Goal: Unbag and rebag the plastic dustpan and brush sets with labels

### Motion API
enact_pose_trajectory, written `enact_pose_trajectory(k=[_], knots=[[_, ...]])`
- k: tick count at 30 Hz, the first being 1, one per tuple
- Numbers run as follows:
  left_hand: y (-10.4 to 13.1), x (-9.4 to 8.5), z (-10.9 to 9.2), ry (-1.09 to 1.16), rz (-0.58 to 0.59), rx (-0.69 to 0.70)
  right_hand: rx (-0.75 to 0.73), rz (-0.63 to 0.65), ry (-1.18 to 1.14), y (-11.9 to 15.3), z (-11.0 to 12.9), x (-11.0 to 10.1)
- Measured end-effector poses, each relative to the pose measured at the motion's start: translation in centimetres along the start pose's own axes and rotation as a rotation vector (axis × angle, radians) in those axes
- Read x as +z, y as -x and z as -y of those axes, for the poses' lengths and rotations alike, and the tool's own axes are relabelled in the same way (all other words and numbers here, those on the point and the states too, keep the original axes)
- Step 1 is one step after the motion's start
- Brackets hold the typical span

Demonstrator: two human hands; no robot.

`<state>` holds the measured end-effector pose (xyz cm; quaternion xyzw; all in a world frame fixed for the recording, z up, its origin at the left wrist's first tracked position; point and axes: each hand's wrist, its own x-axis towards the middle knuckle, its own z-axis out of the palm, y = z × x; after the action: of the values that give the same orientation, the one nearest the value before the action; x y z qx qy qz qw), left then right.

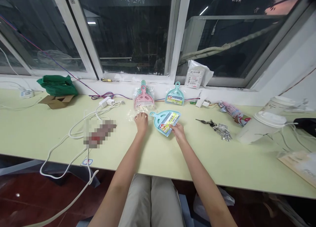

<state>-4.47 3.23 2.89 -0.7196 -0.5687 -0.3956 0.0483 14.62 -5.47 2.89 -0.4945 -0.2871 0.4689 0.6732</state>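
Observation:
My right hand pinches the lower right edge of a teal dustpan with a brush and a yellow printed label. Its handle points left toward my left hand, whose fingers are curled down by clear plastic wrap on the table; whether they grip the wrap is too small to tell. Behind my left hand, a pink dustpan stands in clear wrapping, in front of several teal ones. Another teal dustpan with a label leans upright against the wall below the window.
White cables run across the left side of the table, near a green bag and a cardboard piece. On the right are keys, a folded umbrella and white cups. A screwdriver lies on the sill.

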Motion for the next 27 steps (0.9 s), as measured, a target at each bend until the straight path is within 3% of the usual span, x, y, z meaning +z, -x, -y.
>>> enact_pose_trajectory(k=[6,9,12,13,15,17,19,21,23,25,27], knots=[[0.1,-0.1,-0.6,0.207,0.018,0.139,0.012,0.135,0.093,0.6,1.0,-0.2],[0.0,0.0,-1.2,0.402,0.172,0.221,0.010,0.141,0.092,0.7,0.5,0.1],[0.2,-0.2,-2.4,0.522,0.278,0.276,-0.002,0.065,0.020,0.8,-0.3,0.8],[0.3,-0.4,-2.8,0.524,0.247,0.268,-0.010,0.039,-0.017,0.9,-0.5,1.0],[0.4,-0.8,-3.4,0.513,0.066,0.174,-0.035,0.001,-0.092,1.0,-0.7,1.3],[0.4,-1.2,-3.8,0.552,-0.163,-0.026,-0.066,-0.014,-0.151,1.1,-0.8,1.3],[0.1,-1.1,-3.8,0.725,-0.250,-0.286,-0.085,-0.016,-0.184,1.1,-0.7,1.3],[-0.1,-0.7,-3.7,1.025,-0.093,-0.529,-0.092,-0.003,-0.196,1.1,-0.6,1.3],[-0.2,0.0,-3.8,1.329,0.176,-0.657,-0.100,0.010,-0.192,1.2,-0.5,1.4],[0.2,0.6,-4.4,1.522,0.370,-0.653,-0.137,-0.017,-0.201,1.3,-0.6,1.5],[0.8,0.9,-5.3,1.619,0.479,-0.604,-0.198,-0.090,-0.235,1.4,-0.6,1.6]])
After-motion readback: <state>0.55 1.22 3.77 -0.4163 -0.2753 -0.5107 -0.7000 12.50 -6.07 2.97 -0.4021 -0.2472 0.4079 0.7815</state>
